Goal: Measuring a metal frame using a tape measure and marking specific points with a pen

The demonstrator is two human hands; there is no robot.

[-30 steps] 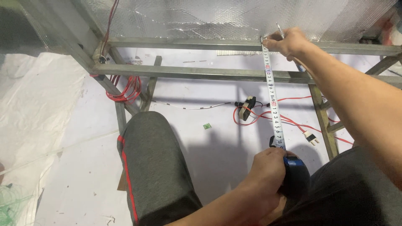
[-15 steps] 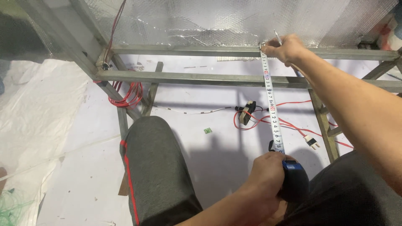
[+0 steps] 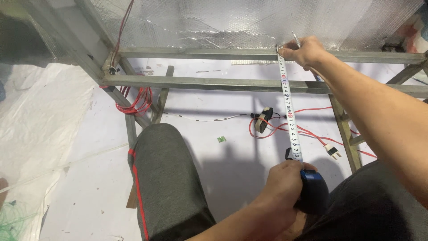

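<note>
Head view: a measurement is in hand.
Left hand (image 3: pixel 285 185): fingers clamped on tape case (image 3: pixel 313 191).
Right hand (image 3: pixel 303 51): fingers pinch tape (image 3: pixel 288 105) end on far rail (image 3: pixel 200 54).
Next: likely calls for a taut tape to read.

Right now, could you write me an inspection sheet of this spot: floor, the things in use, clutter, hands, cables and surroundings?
Surface: white sheet floor, creased at left.
Job's things: tape measure case low, its blade stretched across two bars of the metal frame.
Clutter: small green scrap; green net in the corner.
Hands: left hand grips the case; right hand pins the blade's tip on the far bar.
Cables: red wire coil by the frame post; red leads to a plug; thin white wire.
Surroundings: silver bubble foil behind; person's knees in grey.
</note>
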